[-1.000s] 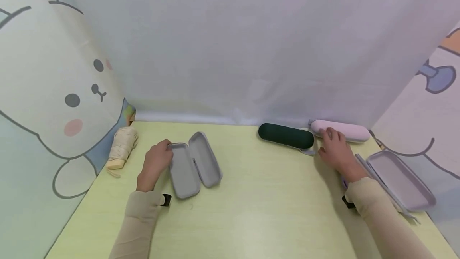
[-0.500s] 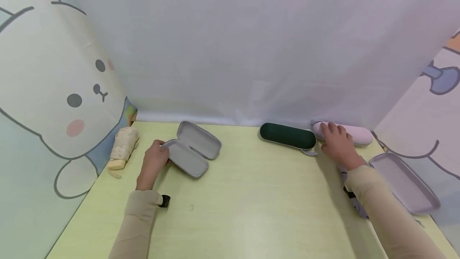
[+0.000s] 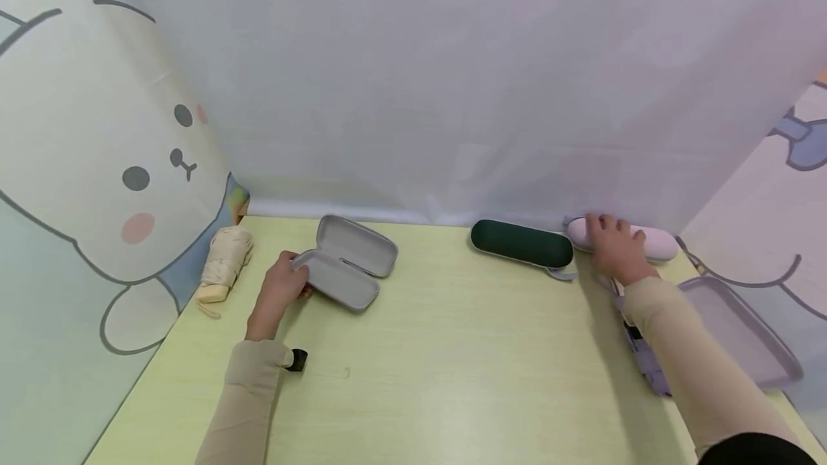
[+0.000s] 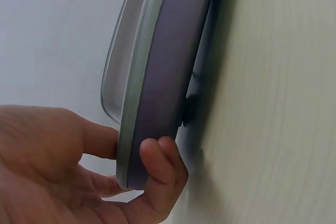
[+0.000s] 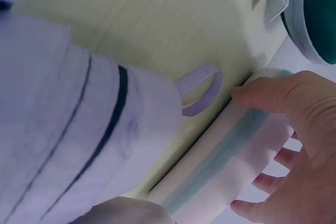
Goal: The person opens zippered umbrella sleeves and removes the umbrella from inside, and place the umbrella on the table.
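With thumb and fingers my left hand [image 3: 278, 295] grips the near-left end of an opened grey hard-shell glasses case [image 3: 339, 280]. The left wrist view shows the case's purple outer shell [image 4: 168, 72] tilted up, with fingertips curled against its outside. At the far right, my right hand [image 3: 616, 250] holds a pink zip case [image 3: 656, 241] lying against the back curtain. In the right wrist view the thumb is on the near side of this case and the fingers reach over its far side. Left of it lies a dark green zip case [image 3: 520, 243] with a grey strap.
A cream folded umbrella [image 3: 224, 257] lies at the table's left edge. A purple folded umbrella [image 5: 100, 114] with a wrist loop lies by my right forearm, partly hidden. Further right is a shallow lavender tray-like shell [image 3: 743, 329]. Curtains border the table [image 3: 452, 350] at the back and sides.
The opened grey case has turned, its near end swinging right and its lid moving back-left. My right hand has moved slightly right and further over the pink case.
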`<state>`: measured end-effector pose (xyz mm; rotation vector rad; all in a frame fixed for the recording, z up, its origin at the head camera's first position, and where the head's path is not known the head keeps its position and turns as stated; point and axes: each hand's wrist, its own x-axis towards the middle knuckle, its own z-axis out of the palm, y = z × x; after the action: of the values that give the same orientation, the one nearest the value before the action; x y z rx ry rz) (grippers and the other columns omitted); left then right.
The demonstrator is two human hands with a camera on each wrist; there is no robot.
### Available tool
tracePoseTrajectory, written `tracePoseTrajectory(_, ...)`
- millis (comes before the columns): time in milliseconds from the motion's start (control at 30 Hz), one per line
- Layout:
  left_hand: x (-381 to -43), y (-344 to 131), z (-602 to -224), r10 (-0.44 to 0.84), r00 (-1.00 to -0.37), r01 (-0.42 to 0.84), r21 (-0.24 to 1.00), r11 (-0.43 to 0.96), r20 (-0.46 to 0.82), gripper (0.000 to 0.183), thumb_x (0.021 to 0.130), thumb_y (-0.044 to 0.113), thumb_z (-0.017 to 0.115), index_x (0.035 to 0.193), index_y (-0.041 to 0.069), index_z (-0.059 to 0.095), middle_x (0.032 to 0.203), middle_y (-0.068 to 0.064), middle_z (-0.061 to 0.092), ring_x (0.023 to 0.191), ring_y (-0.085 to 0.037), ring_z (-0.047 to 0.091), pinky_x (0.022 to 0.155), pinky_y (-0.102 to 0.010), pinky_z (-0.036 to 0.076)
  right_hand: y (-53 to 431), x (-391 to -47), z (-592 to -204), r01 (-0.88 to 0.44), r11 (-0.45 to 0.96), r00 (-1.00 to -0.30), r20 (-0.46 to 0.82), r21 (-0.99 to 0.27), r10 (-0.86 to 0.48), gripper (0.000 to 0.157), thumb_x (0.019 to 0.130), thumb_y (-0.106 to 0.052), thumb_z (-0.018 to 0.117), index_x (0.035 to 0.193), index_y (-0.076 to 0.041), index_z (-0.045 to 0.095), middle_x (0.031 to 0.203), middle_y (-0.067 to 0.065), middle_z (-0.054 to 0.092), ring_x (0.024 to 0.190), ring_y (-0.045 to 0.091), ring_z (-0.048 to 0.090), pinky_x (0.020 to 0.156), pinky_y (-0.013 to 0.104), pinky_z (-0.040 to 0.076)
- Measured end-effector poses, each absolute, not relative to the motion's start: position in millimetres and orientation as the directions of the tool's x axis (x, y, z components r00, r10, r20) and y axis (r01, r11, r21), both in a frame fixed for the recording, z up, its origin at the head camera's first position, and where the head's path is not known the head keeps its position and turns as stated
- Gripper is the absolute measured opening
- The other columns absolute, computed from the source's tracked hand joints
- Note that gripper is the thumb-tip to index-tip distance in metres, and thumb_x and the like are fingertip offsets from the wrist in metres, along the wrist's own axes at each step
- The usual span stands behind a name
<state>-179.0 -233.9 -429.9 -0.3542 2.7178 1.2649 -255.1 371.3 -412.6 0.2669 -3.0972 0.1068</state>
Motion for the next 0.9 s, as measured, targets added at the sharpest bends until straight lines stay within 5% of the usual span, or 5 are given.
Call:
tracePoseTrajectory(233, -178, -234, -429, -0.112, -0.971, -0.228, 0.678, 0.699, -0.211, 0.058, 0.102, 0.030, 0.034, 0.150, -0.002, 0.025, 0.133, -0.027, 0.051, 0.102, -0.033, 0.057, 0.080, -0.040, 0.046, 376, -260, -410, -0.133, 0.990, -0.991, 0.037, -0.035, -0.132, 0.061, 0.078, -0.005, 0.063, 0.130, 0.010, 0.037, 0.127, 0.040, 0.032, 0.111, 0.062, 0.028, 0.087, 0.081, 0.024)
tracePoseTrajectory(367, -179, -236, -427, -0.121, -0.976, -0.210, 0.636, 0.743, -0.181, 0.059, 0.100, 0.029, 0.036, 0.149, -0.003, 0.027, 0.136, -0.031, 0.049, 0.111, -0.039, 0.054, 0.087, -0.050, 0.045, 376, -261, -417, -0.151, 0.988, -0.987, 0.061, -0.013, -0.150, 0.059, 0.078, -0.008, 0.065, 0.128, 0.009, 0.039, 0.125, 0.041, 0.042, 0.111, 0.063, 0.038, 0.087, 0.077, 0.028)
tracePoseTrajectory(633, -172, -232, -411, -0.184, -0.974, -0.225, 0.559, 0.798, -0.131, 0.056, 0.100, 0.027, 0.034, 0.149, -0.002, 0.031, 0.138, -0.037, 0.039, 0.095, -0.042, 0.054, 0.072, -0.047, 0.045, 379, -254, -414, -0.172, 0.984, -0.979, 0.103, 0.039, -0.175, 0.073, 0.073, -0.027, 0.080, 0.129, 0.001, 0.043, 0.120, 0.036, 0.053, 0.105, 0.057, 0.046, 0.083, 0.072, 0.033)
tracePoseTrajectory(900, -159, -224, -393, -0.268, -0.963, -0.221, 0.500, 0.837, 0.024, 0.046, 0.102, 0.026, 0.033, 0.138, 0.003, 0.047, 0.130, -0.033, 0.044, 0.079, -0.042, 0.057, 0.057, -0.045, 0.044, 377, -230, -413, -0.181, 0.983, -0.976, 0.117, 0.030, -0.184, 0.078, 0.075, -0.040, 0.080, 0.133, -0.004, 0.043, 0.117, 0.033, 0.054, 0.104, 0.054, 0.045, 0.079, 0.068, 0.034)
